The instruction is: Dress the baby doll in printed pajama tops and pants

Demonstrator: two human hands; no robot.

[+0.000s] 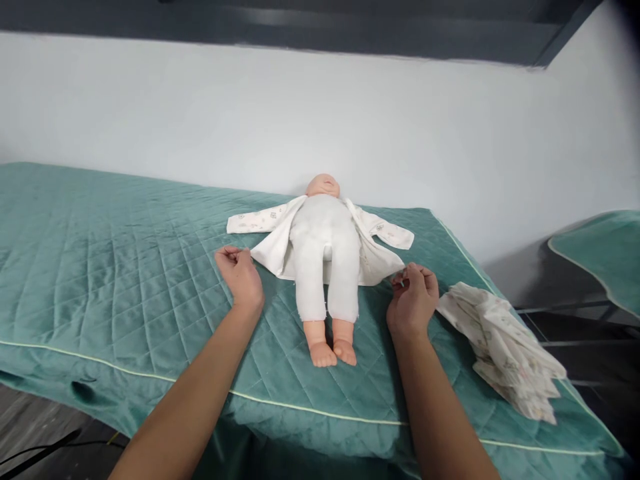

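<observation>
A baby doll point(325, 233) with a white cloth body lies on its back, its bare feet pointing toward me. Under and around it is a white printed baby jacket point(380, 260), spread open at the front, sleeves stretched out to both sides. My left hand point(241, 275) pinches the jacket's lower corner on the left. On the other side, my right hand point(414, 299) has its fingers closed on the right lower corner. The doll's arms are hidden, apparently inside the sleeves.
A quilted green cover point(125, 280) lies over the bed, which stands against a white wall point(250, 113). Crumpled printed baby clothes point(505, 347) rest near the right edge. Beyond that edge is a green-covered seat point(605, 253). A dark cable point(55, 445) runs along the floor at lower left.
</observation>
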